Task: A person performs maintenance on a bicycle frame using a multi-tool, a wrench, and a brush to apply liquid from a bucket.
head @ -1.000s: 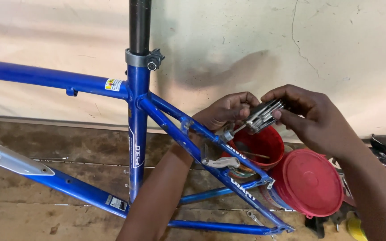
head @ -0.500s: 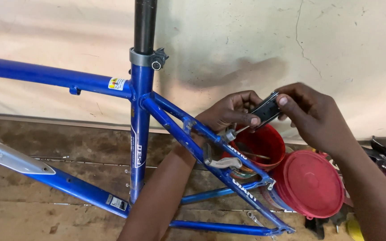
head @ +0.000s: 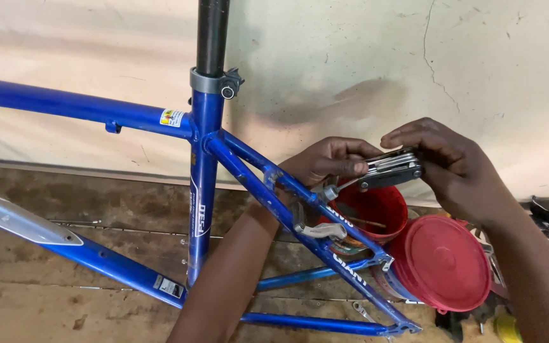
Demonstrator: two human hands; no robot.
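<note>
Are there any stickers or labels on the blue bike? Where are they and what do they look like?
Small sticker: on the top tube beside the seat tube, rectangular, yellow and white with red.
Lettering decal: running down the seat tube, white on blue.
Lettering decal: along the rear stay below both hands, white.
Small label: low on the down tube, rectangular, white and dark.
</note>
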